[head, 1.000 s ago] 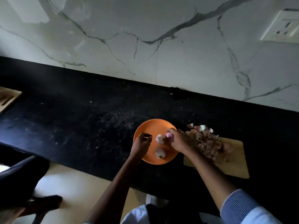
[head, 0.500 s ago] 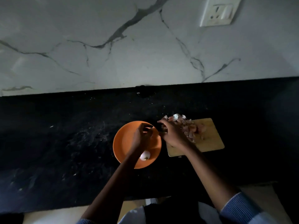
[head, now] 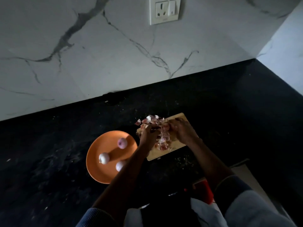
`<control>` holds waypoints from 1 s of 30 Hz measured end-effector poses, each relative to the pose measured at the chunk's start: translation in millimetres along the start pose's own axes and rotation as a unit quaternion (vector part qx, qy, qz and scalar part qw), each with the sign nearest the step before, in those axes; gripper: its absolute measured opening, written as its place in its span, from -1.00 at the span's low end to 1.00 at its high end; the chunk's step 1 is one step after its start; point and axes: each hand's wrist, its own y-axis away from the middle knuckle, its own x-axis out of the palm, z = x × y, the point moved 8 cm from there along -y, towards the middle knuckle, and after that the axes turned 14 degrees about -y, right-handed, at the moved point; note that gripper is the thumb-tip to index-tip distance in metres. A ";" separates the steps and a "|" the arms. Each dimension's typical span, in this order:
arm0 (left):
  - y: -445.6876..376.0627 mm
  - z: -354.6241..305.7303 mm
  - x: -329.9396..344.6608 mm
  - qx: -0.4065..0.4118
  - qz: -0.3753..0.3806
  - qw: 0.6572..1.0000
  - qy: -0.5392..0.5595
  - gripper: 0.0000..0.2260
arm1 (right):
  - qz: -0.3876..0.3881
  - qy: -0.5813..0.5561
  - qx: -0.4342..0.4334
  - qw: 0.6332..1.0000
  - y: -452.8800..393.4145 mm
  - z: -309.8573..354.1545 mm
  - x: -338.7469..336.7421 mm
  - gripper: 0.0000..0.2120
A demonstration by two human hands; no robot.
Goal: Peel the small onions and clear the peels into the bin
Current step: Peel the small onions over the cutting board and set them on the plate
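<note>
Two hands: both work at the peel pile on the board; details follow, largest item first.
Wall: white marble-pattern wall [head: 98, 54] with grey veins, behind the table; a white socket plate [head: 164, 11] is mounted near the top.
Table: black speckled stone table [head: 49, 153], carrying the plate and the board.
Plate: round orange plate [head: 98, 174], flat on the table just left of the board.
Board: small rectangular wooden cutting board [head: 157, 154], lying at an angle, its left corner near the plate rim.
Left hand: left hand [head: 150, 133] sits at the left side of the pile, fingers curled into the peels and gathering them.
Right hand: right hand [head: 183, 130] sits at the right side of the pile, fingers curled inward against the peels.
Peels: loose pile of pink and white onion peels [head: 162, 140] on the board between the two hands; a few pieces spill over the far left edge.
Onions: three small peeled onions on the plate, well apart from each other: a pinkish one [head: 122, 143] at the far side, a white one [head: 104, 158] at the left, and a pale one [head: 119, 166] at the near side, partly hidden by the left forearm.
Bin: not in view.
</note>
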 end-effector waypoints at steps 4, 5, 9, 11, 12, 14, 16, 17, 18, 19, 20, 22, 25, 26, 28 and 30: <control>-1.1 -1.0 -1.2 -0.023 -0.011 0.999 0.040 -0.82 | -0.068 -0.147 0.000 0.987 2.0 -0.9 -18.1 -0.69; -0.4 -3.1 -2.3 -0.032 -0.017 0.998 0.058 -0.83 | -0.087 -0.183 0.004 0.979 2.9 1.4 -26.1 -0.69; 6.6 -9.1 -2.4 -0.056 -0.019 0.984 0.169 -0.87 | -0.109 -0.316 0.037 0.942 12.4 27.1 -48.6 -0.64; 12.7 -16.6 9.5 -0.058 0.036 0.969 0.239 -0.70 | -0.058 -0.357 0.006 0.932 17.7 51.2 -45.6 -0.67; 16.3 -19.8 15.1 -0.059 0.060 0.959 0.269 -0.65 | -0.035 -0.374 -0.006 0.927 20.9 60.0 -40.8 -0.68; 19.4 -23.9 17.4 -0.052 0.058 0.948 0.310 -0.65 | -0.022 -0.380 -0.037 0.924 24.0 69.2 -34.2 -0.65; 22.6 -26.3 13.5 -0.041 0.033 0.941 0.333 -0.69 | -0.021 -0.364 -0.069 0.929 24.1 69.8 -28.5 -0.64; 24.1 -25.4 12.8 -0.031 0.029 0.941 0.336 -0.69 | -0.017 -0.362 -0.085 0.928 24.6 70.9 -25.6 -0.66; 25.2 -24.2 12.4 -0.024 0.025 0.940 0.340 -0.69 | -0.018 -0.360 -0.098 0.928 24.2 70.5 -23.6 -0.69; 27.8 -22.1 12.8 -0.025 0.018 0.938 0.344 -0.68 | -0.025 -0.357 -0.112 0.927 25.8 70.0 -22.6 -0.72; 29.2 -20.7 13.5 -0.030 0.012 0.936 0.350 -0.67 | -0.041 -0.356 -0.124 0.925 27.3 70.4 -23.6 -0.73; 32.1 -19.3 18.5 -0.035 0.004 0.937 0.348 -0.64 | -0.080 -0.369 -0.129 0.917 29.9 66.9 -26.2 -0.76; 34.3 -15.1 25.5 -0.048 -0.007 0.939 0.342 -0.64 | -0.113 -0.388 -0.104 0.909 34.7 57.9 -27.8 -0.83; 34.4 -14.5 26.6 -0.050 -0.009 0.937 0.345 -0.64 | -0.113 -0.396 -0.090 0.907 34.7 54.0 -27.1 -0.87; 32.6 -13.5 26.5 -0.050 -0.008 0.940 0.337 -0.62 | -0.110 -0.406 -0.064 0.905 33.1 48.0 -24.4 -0.91; 29.5 -13.5 24.4 -0.054 -0.015 0.946 0.318 -0.62 | -0.126 -0.403 -0.060 0.904 33.4 47.6 -26.1 -0.91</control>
